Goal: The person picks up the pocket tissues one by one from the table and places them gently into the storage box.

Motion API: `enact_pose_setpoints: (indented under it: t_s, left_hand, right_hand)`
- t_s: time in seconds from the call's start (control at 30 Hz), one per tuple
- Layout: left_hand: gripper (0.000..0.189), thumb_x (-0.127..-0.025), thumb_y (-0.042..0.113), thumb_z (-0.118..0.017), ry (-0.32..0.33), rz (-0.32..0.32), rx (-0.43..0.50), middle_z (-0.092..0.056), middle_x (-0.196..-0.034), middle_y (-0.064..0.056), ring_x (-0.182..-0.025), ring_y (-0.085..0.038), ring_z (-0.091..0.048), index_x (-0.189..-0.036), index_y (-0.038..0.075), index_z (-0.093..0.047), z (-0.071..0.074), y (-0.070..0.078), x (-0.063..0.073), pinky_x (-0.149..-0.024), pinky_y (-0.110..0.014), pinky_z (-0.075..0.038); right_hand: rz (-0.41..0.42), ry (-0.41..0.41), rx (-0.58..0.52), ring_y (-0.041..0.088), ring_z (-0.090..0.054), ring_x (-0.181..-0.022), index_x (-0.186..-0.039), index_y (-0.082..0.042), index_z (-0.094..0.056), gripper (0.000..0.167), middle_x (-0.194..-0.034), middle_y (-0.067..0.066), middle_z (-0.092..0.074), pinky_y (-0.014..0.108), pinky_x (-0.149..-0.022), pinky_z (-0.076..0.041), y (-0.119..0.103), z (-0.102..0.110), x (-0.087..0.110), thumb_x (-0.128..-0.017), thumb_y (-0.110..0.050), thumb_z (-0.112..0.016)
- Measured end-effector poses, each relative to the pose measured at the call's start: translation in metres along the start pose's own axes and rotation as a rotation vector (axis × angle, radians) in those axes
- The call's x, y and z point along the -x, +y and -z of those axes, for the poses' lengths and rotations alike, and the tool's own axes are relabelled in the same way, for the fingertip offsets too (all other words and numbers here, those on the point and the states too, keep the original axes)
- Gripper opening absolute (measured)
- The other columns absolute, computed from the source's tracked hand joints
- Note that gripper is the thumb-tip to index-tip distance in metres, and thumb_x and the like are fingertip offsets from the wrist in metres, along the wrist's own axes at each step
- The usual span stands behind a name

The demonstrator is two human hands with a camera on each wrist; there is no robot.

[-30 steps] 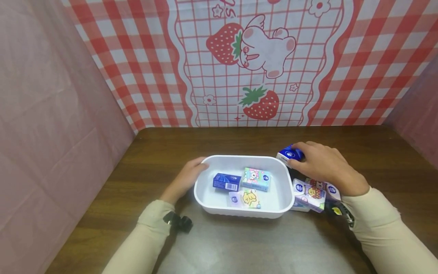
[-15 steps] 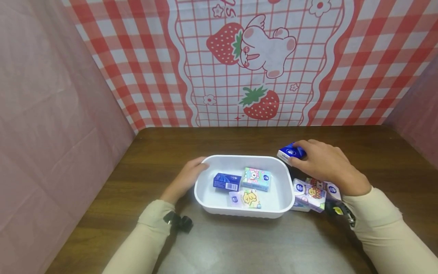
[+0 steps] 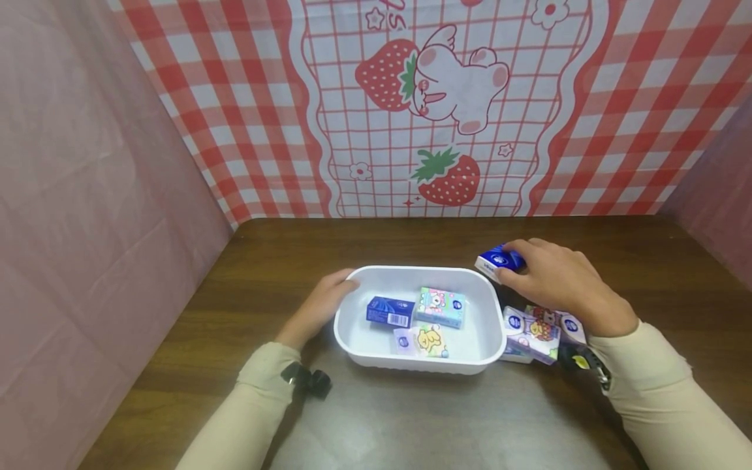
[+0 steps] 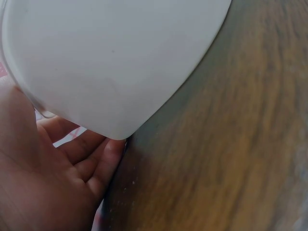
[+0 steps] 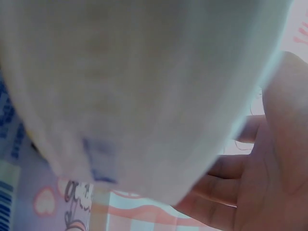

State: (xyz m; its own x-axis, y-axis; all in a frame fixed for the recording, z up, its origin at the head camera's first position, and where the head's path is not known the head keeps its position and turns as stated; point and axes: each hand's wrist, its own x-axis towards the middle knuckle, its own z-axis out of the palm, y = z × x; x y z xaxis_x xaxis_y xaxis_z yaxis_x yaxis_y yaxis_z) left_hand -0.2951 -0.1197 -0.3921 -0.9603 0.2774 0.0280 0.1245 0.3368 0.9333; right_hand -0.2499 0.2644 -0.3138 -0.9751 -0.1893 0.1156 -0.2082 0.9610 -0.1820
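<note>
My left hand (image 3: 320,303) grips the left rim of a white plastic basin (image 3: 420,367), thumb over the edge. In the left wrist view its fingers (image 4: 91,159) lie against the outside of the basin (image 4: 115,62). My right hand (image 3: 555,277) pinches a blue pocket tissue pack (image 3: 501,260) between thumb and fingers, just beyond the basin's back right corner. Inside the basin lie a blue pack (image 3: 390,312), a green-and-pink cartoon pack (image 3: 440,307) and a pale pack with a yellow bear (image 3: 420,341). In the right wrist view a blurred pale surface (image 5: 144,86) hides the held pack.
Several cartoon tissue packs (image 3: 531,334) lie piled against the basin's right side, under my right wrist. Brown wooden table (image 3: 294,248) runs back to a red-and-white checked cloth (image 3: 252,130). A pink cloth (image 3: 106,215) hangs on the left.
The right hand has risen very slightly with the blue tissue pack since a second ago. Over the last half second it stays nearly still. Left hand and basin hold their place.
</note>
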Motion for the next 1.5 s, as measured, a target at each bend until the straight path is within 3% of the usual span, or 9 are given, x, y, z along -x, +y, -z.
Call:
enact_pose_setpoints:
  t_s: [0.77,1.0,1.5]
  left_hand:
    - [0.037,-0.103,0.023,-0.051,0.0,0.013,0.001,-0.069,-0.116,-0.01,-0.101,-0.024,-0.066,-0.134,0.007,-0.062,0.0,0.0,0.0,-0.089,-0.039,-0.054]
    - [0.036,-0.103,0.022,-0.052,0.001,0.006,0.004,-0.069,-0.115,-0.011,-0.101,-0.024,-0.066,-0.133,0.006,-0.063,0.0,-0.001,-0.001,-0.089,-0.039,-0.054]
    - [0.036,-0.103,0.023,-0.051,-0.005,0.007,-0.001,-0.069,-0.115,-0.01,-0.101,-0.023,-0.066,-0.134,0.007,-0.062,0.001,-0.001,0.0,-0.089,-0.04,-0.054]
  right_hand:
    - [0.038,0.006,0.024,0.042,-0.061,-0.109,-0.139,-0.01,-0.056,0.069,-0.126,0.02,-0.062,0.064,-0.081,-0.053,-0.006,0.005,0.001,-0.091,-0.059,-0.06]
    - [0.084,0.04,0.001,0.043,-0.06,-0.114,-0.139,-0.013,-0.056,0.066,-0.132,0.019,-0.06,0.062,-0.083,-0.053,-0.009,0.007,0.003,-0.09,-0.058,-0.062]
    - [0.119,0.024,-0.018,0.043,-0.058,-0.117,-0.139,-0.015,-0.057,0.068,-0.135,0.017,-0.058,0.063,-0.085,-0.053,-0.012,0.009,0.006,-0.09,-0.062,-0.06]
